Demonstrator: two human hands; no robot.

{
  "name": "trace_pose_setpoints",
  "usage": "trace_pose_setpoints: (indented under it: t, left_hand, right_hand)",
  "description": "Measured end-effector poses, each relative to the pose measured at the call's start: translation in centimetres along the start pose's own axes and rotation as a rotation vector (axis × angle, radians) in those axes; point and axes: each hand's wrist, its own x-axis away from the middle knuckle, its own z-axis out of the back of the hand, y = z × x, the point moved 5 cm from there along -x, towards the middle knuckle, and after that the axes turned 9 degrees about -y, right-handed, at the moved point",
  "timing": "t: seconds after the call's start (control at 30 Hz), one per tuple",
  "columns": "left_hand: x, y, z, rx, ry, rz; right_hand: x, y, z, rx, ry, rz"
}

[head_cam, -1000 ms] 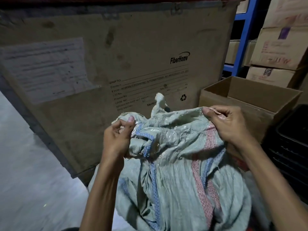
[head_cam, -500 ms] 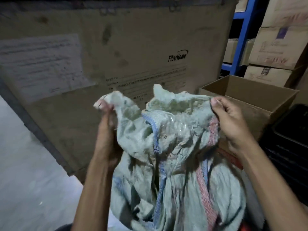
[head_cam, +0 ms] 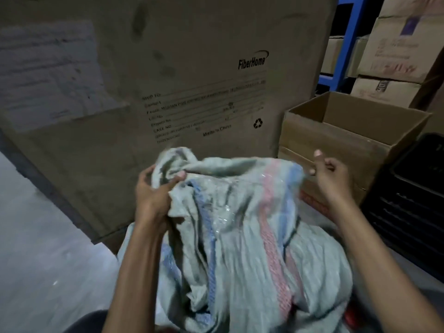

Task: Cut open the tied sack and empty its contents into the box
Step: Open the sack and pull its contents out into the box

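A dim storeroom: a grey concrete floor, a huge printed carton standing upright ahead of me, and blue racking stacked with more cartons at the right. The open box I mean to fill sits just right of the big carton, its flaps down and its plain brown cardboard mouth facing up, near enough that I judge I can tip straight into it.

The sack slumps between my arms, in front of the box and a little left of it. It is woven plastic cloth, pale grey-green with blue and pink stripes running lengthwise, crumpled and soft, with a glint of clear film near the top. My left hand is clenched on a bunched fistful of the sack's mouth, holding it up so the weight hangs below. My right hand pinches the opposite edge of the mouth between thumb and fingers, drawing the cloth taut. I think this spreads the opening; whether any tie remains I cannot tell. A black crate sits at far right.
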Motion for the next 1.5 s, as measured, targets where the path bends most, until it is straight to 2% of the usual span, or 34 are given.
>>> trace_pose_setpoints:
  t: [0.07, 0.1, 0.17, 0.23, 0.3, 0.4, 0.43, 0.5, 0.57, 0.6, 0.67, 0.73, 0.8, 0.87, 0.93, 1.0, 1.1, 1.2, 1.3, 1.4, 1.5]
  left_hand:
    - [-0.8, -0.5, 1.4, 0.156, 0.001, 0.029]
    - [-1.2, -0.7, 1.4, 0.226, -0.055, 0.043]
    - [-1.3, -1.0, -0.1, 0.278, -0.188, 0.096]
    - [-1.0, -1.5, -2.0, 0.256, -0.266, 0.17]
    - [-1.2, -1.8, -2.7, 0.138, -0.203, 0.14]
    - [-2.1, -2.1, -0.9, -0.105, 0.139, -0.041]
    - [-2.3, -2.3, -0.4, -0.103, 0.236, -0.061]
    - [-3.1, -3.6, 0.3, -0.059, 0.331, -0.033]
    - [-3.6, -4.3, 0.1, -0.052, 0.278, 0.075]
    - [-3.7, -4.5, -0.5, -0.005, 0.164, 0.174]
    - [-2.7, -3.8, -2.8, 0.123, -0.177, 0.376]
    - [0.1, -1.8, -6.3, 0.004, -0.47, 0.477]
    - [3.1, 0.3, -10.2, -0.25, -0.598, 0.513]
    - [5.2, 1.4, -12.4, -0.397, -0.552, 0.506]
    - [7.2, 2.3, -12.5, -0.461, -0.441, 0.494]
    - [9.8, 3.4, -10.9, -0.418, -0.331, 0.468]
    - [15.2, 7.4, -8.9, -0.221, -0.219, 0.653]
    - [19.4, 16.5, -8.5, -0.246, -0.233, 0.749]
    - [19.5, 29.9, -9.6, -0.324, -0.393, 0.568]
    - [16.2, 42.4, -11.1, -0.448, -0.538, 0.318]
    - [13.6, 50.5, -12.6, -0.516, -0.582, 0.181]
  right_hand:
    - [0.8, 0.8, -0.6, -0.152, -0.269, -0.238]
    - [2.0, 0.8, -1.3, -0.195, -0.444, -0.318]
    - [4.7, 0.9, -4.5, -0.29, -0.747, -0.378]
    - [5.7, 1.3, -7.2, -0.317, -0.864, -0.43]
    - [4.0, 1.9, -6.8, -0.364, -0.736, -0.41]
    - [-1.7, 3.4, -1.4, -0.527, -0.112, -0.282]
    - [-2.4, 3.6, 0.4, -0.566, 0.05, -0.233]
    - [-2.1, 3.1, 2.3, -0.597, 0.183, -0.188]
    - [-1.0, 0.8, 3.0, -0.604, 0.16, -0.123]
    - [-0.5, -0.1, 2.7, -0.649, 0.09, -0.136]
    - [0.4, -2.0, 1.9, -0.816, -0.134, -0.183]
    - [1.3, -4.1, 0.3, -0.757, -0.293, -0.21]
    - [2.4, -5.9, -1.7, -0.526, -0.412, -0.278]
    - [4.9, -6.7, -2.6, -0.288, -0.405, -0.328]
    - [8.1, -7.7, -2.5, -0.184, -0.344, -0.306]
    - [12.1, -8.8, -0.9, -0.137, -0.257, -0.366]
    - [18.0, -11.1, 3.3, -0.402, -0.061, -0.646]
    - [24.1, -17.7, 9.0, -0.594, 0.087, -0.988]
    - [26.9, -28.5, 12.7, -0.705, 0.139, -1.18]
    - [24.8, -40.1, 14.6, -0.808, 0.064, -1.165]
    - [21.1, -47.5, 15.9, -0.794, 0.016, -1.06]
